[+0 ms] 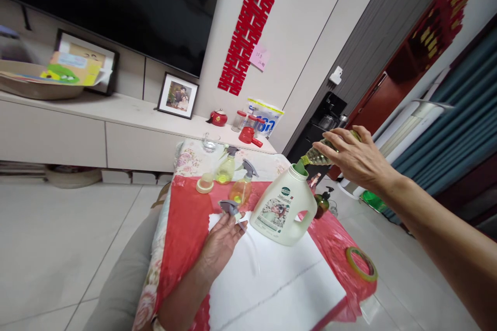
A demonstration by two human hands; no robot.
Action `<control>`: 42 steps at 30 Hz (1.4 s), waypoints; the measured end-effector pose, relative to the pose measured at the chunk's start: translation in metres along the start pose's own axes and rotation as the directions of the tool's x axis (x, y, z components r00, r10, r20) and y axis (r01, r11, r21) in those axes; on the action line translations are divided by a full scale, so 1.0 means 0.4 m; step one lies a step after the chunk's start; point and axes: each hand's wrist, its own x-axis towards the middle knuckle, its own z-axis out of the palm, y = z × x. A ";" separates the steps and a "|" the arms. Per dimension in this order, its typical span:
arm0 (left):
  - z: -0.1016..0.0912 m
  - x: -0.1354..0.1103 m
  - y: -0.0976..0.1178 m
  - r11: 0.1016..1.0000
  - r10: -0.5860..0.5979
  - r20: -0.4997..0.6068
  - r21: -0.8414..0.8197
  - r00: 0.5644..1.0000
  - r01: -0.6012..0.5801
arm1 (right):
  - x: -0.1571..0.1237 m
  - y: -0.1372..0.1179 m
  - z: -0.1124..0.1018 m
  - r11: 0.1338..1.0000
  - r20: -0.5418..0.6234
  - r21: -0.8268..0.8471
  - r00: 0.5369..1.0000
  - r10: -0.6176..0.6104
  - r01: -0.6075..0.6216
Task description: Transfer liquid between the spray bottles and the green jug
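My right hand [355, 158] grips a small clear bottle [317, 155] of yellowish liquid, tipped so its mouth meets a green funnel [300, 167] in the neck of a big white jug [282, 207]. The jug stands on a white sheet [272, 284]. My left hand [222, 240] rests on that sheet just left of the jug, fingers closed on a grey spray-trigger head [230, 207] whose clear tube trails over the sheet.
Two spray bottles [227, 167] [244, 187], a small yellow cup [205, 183] and a glass [210, 141] stand behind on the red-covered table [182, 227]. A dark pump bottle [321, 204] sits right of the jug, a tape roll [362, 264] near the right edge. A low cabinet [116, 124] runs along the wall.
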 end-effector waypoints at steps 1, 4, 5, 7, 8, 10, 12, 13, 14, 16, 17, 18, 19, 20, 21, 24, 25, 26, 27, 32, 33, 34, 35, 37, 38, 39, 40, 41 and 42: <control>0.000 0.000 0.000 1.000 0.001 0.002 0.001 1.000 -0.001 | 0.001 -0.001 -0.001 1.000 0.003 -0.004 1.000 -0.005 0.005; -0.002 -0.001 -0.001 1.000 0.004 -0.005 -0.003 1.000 -0.004 | 0.001 -0.004 0.003 1.000 0.013 -0.007 1.000 0.002 -0.001; -0.002 -0.002 -0.001 1.000 0.004 -0.006 -0.003 1.000 -0.004 | -0.002 -0.005 0.007 1.000 0.011 -0.002 1.000 0.021 -0.021; -0.004 -0.002 0.000 1.000 0.004 -0.005 -0.001 1.000 -0.004 | -0.012 -0.005 0.018 0.996 -0.003 0.022 0.996 0.086 -0.086; -0.005 -0.002 0.000 1.000 0.004 -0.004 0.000 1.000 -0.004 | -0.021 -0.005 0.024 0.990 -0.011 0.045 0.991 0.131 -0.130; -0.005 -0.001 0.001 1.000 0.006 0.004 0.000 1.000 -0.006 | -0.046 -0.007 0.031 0.965 -0.006 0.121 0.972 0.234 -0.231; -0.003 -0.002 0.002 1.000 0.012 0.032 -0.012 0.999 -0.011 | -0.079 -0.021 0.026 0.914 0.014 0.253 0.946 0.324 -0.317; 0.000 -0.004 0.003 1.000 0.016 0.050 -0.021 0.999 -0.015 | -0.097 -0.037 0.018 0.875 0.024 0.341 0.934 0.358 -0.344; 0.003 -0.006 0.004 0.999 0.027 0.066 -0.036 0.997 -0.025 | -0.116 -0.058 0.008 0.827 0.029 0.436 0.925 0.380 -0.354; 0.010 -0.011 0.004 0.998 0.038 0.074 -0.050 0.997 -0.035 | -0.154 -0.123 -0.020 0.707 0.052 0.609 0.908 0.416 -0.359; 0.014 -0.013 0.005 0.997 0.051 0.067 -0.061 0.996 -0.047 | -0.173 -0.165 -0.034 0.661 0.102 0.646 0.902 0.420 -0.381; 0.016 -0.014 0.005 0.996 0.051 0.059 -0.077 0.997 -0.046 | -0.193 -0.212 -0.046 0.622 0.133 0.678 0.898 0.420 -0.391; 0.018 -0.014 0.005 0.994 0.062 0.059 -0.094 0.996 -0.056 | -0.213 -0.263 -0.056 0.573 0.167 0.723 0.903 0.396 -0.386; 0.019 -0.013 0.005 0.993 0.065 0.060 -0.101 0.996 -0.059 | -0.234 -0.316 -0.063 0.529 0.223 0.755 0.911 0.347 -0.386; 0.019 -0.013 0.005 0.992 0.066 0.063 -0.109 0.996 -0.059 | -0.256 -0.368 -0.066 0.512 0.252 0.766 0.915 0.316 -0.388; 0.016 -0.011 0.007 0.990 0.071 0.046 -0.126 0.996 -0.065 | -0.323 -0.500 -0.056 0.509 0.297 0.749 0.902 0.313 -0.423; 0.015 -0.010 0.008 0.989 0.076 0.037 -0.132 0.996 -0.070 | -0.344 -0.532 -0.050 0.500 0.313 0.742 0.891 0.330 -0.446; 0.014 -0.010 0.009 0.988 0.082 0.031 -0.136 0.996 -0.077 | -0.362 -0.558 -0.044 0.486 0.330 0.737 0.877 0.348 -0.470; 0.014 -0.009 0.010 0.986 0.090 0.028 -0.141 0.996 -0.085 | -0.378 -0.579 -0.040 0.468 0.343 0.736 0.865 0.366 -0.490; 0.017 -0.009 0.008 0.984 0.108 0.028 -0.146 0.994 -0.103 | -0.398 -0.645 -0.048 0.373 0.406 0.741 0.815 0.413 -0.559; 0.017 -0.009 0.006 0.984 0.106 0.030 -0.148 0.994 -0.100 | -0.392 -0.656 -0.053 0.354 0.414 0.746 0.809 0.417 -0.564; 0.017 -0.010 0.004 0.984 0.104 0.032 -0.149 0.994 -0.098 | -0.385 -0.667 -0.057 0.331 0.418 0.755 0.804 0.423 -0.566; 0.017 -0.010 0.001 0.984 0.102 0.034 -0.149 0.994 -0.096 | -0.377 -0.677 -0.061 0.307 0.419 0.765 0.799 0.430 -0.566; 0.015 -0.011 -0.005 0.986 0.096 0.041 -0.141 0.995 -0.089 | -0.358 -0.693 -0.065 0.267 0.416 0.779 0.787 0.456 -0.567; 0.014 -0.012 -0.008 0.988 0.090 0.052 -0.129 0.995 -0.082 | -0.348 -0.699 -0.065 0.256 0.409 0.784 0.781 0.473 -0.565; 0.012 -0.012 -0.011 0.991 0.081 0.071 -0.113 0.994 -0.072 | -0.338 -0.704 -0.065 0.254 0.398 0.786 0.776 0.489 -0.563; 0.010 -0.013 -0.015 0.994 0.068 0.095 -0.093 0.993 -0.059 | -0.326 -0.708 -0.064 0.261 0.381 0.788 0.774 0.505 -0.558; 0.009 -0.014 -0.018 0.997 0.052 0.122 -0.069 0.991 -0.044 | -0.314 -0.711 -0.062 0.273 0.363 0.788 0.775 0.517 -0.551; 0.008 -0.015 -0.021 0.999 0.036 0.149 -0.045 0.988 -0.030 | -0.300 -0.713 -0.061 0.287 0.347 0.787 0.777 0.526 -0.546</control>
